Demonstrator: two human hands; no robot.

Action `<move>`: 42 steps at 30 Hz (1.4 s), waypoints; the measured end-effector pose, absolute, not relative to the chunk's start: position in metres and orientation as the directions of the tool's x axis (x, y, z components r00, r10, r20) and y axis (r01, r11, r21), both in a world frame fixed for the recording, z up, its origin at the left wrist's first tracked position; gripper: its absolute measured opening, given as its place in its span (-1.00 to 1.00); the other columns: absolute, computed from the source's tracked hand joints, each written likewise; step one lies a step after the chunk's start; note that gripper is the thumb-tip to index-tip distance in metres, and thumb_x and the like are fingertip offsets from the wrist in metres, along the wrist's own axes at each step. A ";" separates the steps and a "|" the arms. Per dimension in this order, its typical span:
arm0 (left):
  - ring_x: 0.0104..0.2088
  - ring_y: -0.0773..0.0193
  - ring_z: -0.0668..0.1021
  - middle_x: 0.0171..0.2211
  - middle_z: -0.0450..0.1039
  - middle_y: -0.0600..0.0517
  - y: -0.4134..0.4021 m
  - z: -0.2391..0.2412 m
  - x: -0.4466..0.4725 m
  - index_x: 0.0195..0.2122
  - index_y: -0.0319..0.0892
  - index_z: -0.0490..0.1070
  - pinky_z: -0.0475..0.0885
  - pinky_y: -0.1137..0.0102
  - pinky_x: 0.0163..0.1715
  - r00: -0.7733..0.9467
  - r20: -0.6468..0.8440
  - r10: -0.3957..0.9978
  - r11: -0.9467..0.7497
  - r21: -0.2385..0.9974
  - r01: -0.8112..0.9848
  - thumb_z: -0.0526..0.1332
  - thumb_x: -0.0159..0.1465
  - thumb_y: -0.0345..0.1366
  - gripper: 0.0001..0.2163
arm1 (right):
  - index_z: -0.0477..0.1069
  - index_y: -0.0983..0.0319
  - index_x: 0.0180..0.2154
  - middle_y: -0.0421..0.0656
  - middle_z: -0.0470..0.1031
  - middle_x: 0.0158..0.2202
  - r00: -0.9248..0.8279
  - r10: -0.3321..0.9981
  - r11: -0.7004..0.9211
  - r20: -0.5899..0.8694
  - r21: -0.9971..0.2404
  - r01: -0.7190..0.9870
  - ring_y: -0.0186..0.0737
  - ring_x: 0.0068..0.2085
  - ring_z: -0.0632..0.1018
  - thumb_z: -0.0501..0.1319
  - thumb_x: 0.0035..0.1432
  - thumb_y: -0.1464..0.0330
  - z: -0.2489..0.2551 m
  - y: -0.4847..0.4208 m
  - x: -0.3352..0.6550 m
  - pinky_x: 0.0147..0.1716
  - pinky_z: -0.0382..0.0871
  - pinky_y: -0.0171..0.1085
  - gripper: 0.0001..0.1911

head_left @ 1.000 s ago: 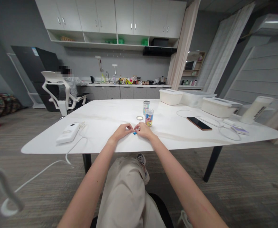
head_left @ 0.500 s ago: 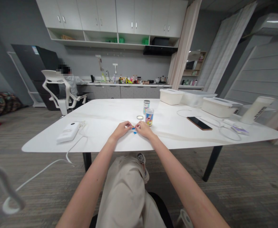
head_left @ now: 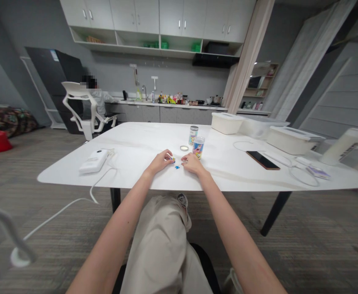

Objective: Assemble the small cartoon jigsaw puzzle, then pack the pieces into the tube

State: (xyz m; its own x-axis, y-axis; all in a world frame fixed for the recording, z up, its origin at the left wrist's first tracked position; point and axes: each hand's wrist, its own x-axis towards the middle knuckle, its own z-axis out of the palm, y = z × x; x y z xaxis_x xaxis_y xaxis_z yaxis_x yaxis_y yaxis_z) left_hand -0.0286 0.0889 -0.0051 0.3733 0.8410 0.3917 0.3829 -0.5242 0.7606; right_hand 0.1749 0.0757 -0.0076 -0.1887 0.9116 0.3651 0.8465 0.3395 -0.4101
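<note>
Both my hands rest on the white table (head_left: 136, 143) near its front edge. My left hand (head_left: 162, 160) has its fingers curled in a pinch on a tiny coloured piece (head_left: 173, 159). My right hand (head_left: 192, 162) lies a little apart with fingers curled; what it pinches is too small to name. A small blue piece (head_left: 176, 166) lies on the table between the two hands. Just beyond them stand a small printed cup (head_left: 198, 147), a tin (head_left: 193, 135) and a round lid (head_left: 184, 148).
A white device (head_left: 94, 161) with a cable lies at the left. A phone (head_left: 263, 160), white lidded boxes (head_left: 227, 123), a cable loop and a white cylinder (head_left: 341, 146) sit at the right. A person sits in a white chair (head_left: 77, 108) by the far kitchen counter.
My hands, which were touching over the small pieces, have drawn slightly apart, leaving the blue piece lying on the table between them. The camera has shifted a little.
</note>
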 end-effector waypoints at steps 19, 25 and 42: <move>-0.30 0.28 0.50 -0.30 0.54 0.01 0.089 -0.004 -0.026 -0.28 -0.23 0.50 0.37 0.36 -0.18 0.671 0.255 0.697 -0.557 0.781 0.281 0.36 0.04 -0.13 -0.69 | 0.59 0.27 -0.21 -0.07 0.59 -0.23 -0.261 0.902 0.413 0.344 -0.506 0.758 -0.27 -0.27 0.52 0.30 0.05 0.46 -0.001 0.069 0.178 -0.16 0.38 -0.30 -0.79; -0.27 0.27 0.51 -0.31 0.54 0.00 0.091 -0.007 -0.026 -0.28 -0.23 0.45 0.36 0.34 -0.15 0.674 0.280 0.683 -0.569 0.783 0.252 0.34 0.08 -0.14 -0.72 | 0.57 0.28 -0.15 -0.11 0.62 -0.27 -0.248 0.923 0.379 0.293 -0.593 0.711 -0.33 -0.35 0.50 0.28 0.03 0.50 -0.003 0.071 0.178 -0.23 0.37 -0.33 -0.71; -0.27 0.27 0.51 -0.34 0.53 0.03 0.092 -0.008 -0.025 -0.35 -0.22 0.46 0.37 0.34 -0.14 0.645 0.276 0.712 -0.557 0.782 0.280 0.33 0.06 -0.15 -0.75 | 0.55 0.31 -0.24 -0.16 0.58 -0.42 -0.270 0.906 0.423 0.326 -0.661 0.620 -0.36 -0.42 0.49 0.25 0.00 0.55 -0.003 0.071 0.174 -0.35 0.33 -0.39 -0.77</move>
